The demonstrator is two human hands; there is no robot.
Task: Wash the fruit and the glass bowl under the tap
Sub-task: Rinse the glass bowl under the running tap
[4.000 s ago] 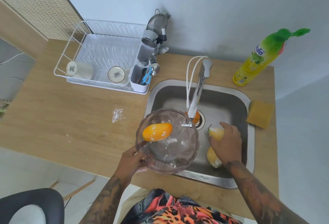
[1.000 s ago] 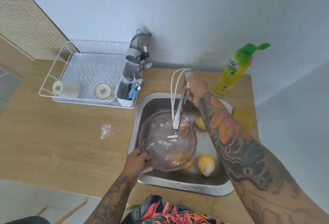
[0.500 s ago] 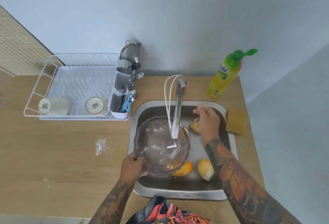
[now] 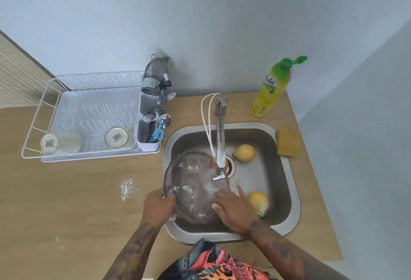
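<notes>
- Counter (image 4: 66,202): pale wood, set against a light blue wall; a white powdery smear (image 4: 126,188) lies left of the sink.
- Dish rack (image 4: 89,119): white wire, far left, with two cups lying on their sides; a cutlery holder (image 4: 149,139) with blue scissors hangs at its right end.
- Sink (image 4: 287,190): steel, set into the counter; the tap (image 4: 220,137) reaches over it from the back.
- Glass bowl (image 4: 195,188): held tilted over the sink's left half, under the spout, flecked with white residue.
- Left hand (image 4: 158,208): grips the bowl's near left rim, fingers curled round the edge.
- Right hand (image 4: 233,210): laid inside the bowl, fingers spread flat against the glass.
- Fruit: one yellow piece (image 4: 244,153) at the back of the sink, another (image 4: 259,202) at the near right.
- Sponge (image 4: 288,143): yellow, on the sink's right edge.
- Soap bottle (image 4: 273,88): green and yellow, back right.
- Change: half a second ago the right hand hovered near the back fruit; it has since moved into the bowl.
</notes>
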